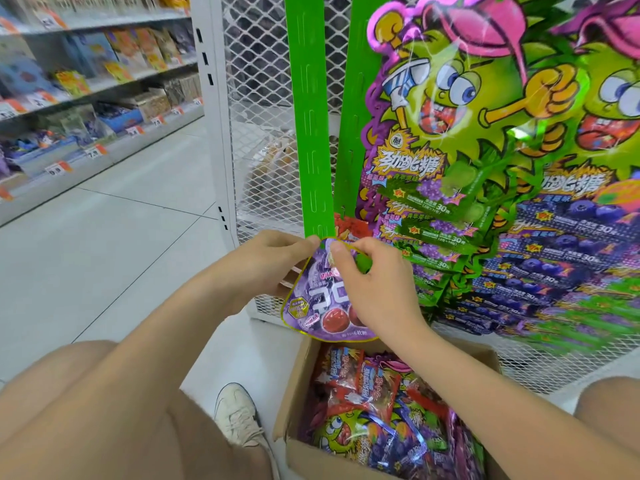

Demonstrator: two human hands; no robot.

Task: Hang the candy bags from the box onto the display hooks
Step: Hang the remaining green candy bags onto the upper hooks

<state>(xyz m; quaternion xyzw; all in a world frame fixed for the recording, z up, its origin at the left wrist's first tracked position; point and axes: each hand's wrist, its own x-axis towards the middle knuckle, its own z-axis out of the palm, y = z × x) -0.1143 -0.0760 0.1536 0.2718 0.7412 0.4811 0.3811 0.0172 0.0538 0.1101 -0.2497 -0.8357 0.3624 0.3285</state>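
A purple candy bag (318, 306) with red grapes printed on it hangs between both hands, its top edge at the bottom end of a green hanging strip (313, 126). My left hand (266, 261) pinches the bag's top left corner. My right hand (370, 282) pinches the top middle and covers the bag's right side. Below them an open cardboard box (298, 386) holds several red, green and purple candy bags (374, 410). Whether the bag is caught on a hook is hidden by my fingers.
A second green strip (356, 109) carries rows of large green and purple candy bags (485, 140) on the right. White wire mesh (256, 98) backs the display. Store shelves (86, 98) line the left aisle. My knees and a white shoe (239, 414) flank the box.
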